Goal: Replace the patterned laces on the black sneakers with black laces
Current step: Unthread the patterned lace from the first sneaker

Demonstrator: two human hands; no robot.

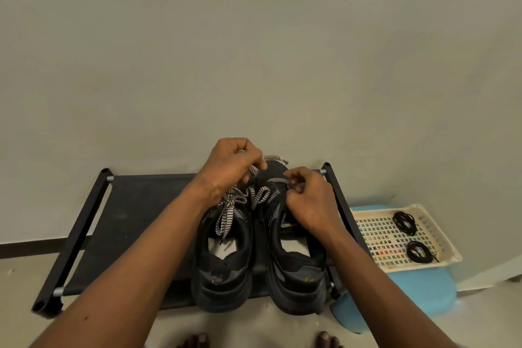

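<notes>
Two black sneakers stand side by side on a black rack, the left sneaker [223, 260] and the right sneaker [296, 263]. A black-and-white patterned lace [226, 215] is still tied on the left sneaker. My left hand [231, 167] grips a loose patterned lace [275, 158] pulled up over the right sneaker's toe end. My right hand [309, 200] has its fingers curled and pinches at the right sneaker's eyelet edge; what lies between the fingertips is hidden. Two coiled black laces [404, 222] [419, 251] lie in a cream basket.
The black rack [135, 212] stands low against a pale wall. The cream basket [381, 234] rests on a blue stool [418, 291] to the right. My bare toes [195, 340] show at the bottom edge on the floor.
</notes>
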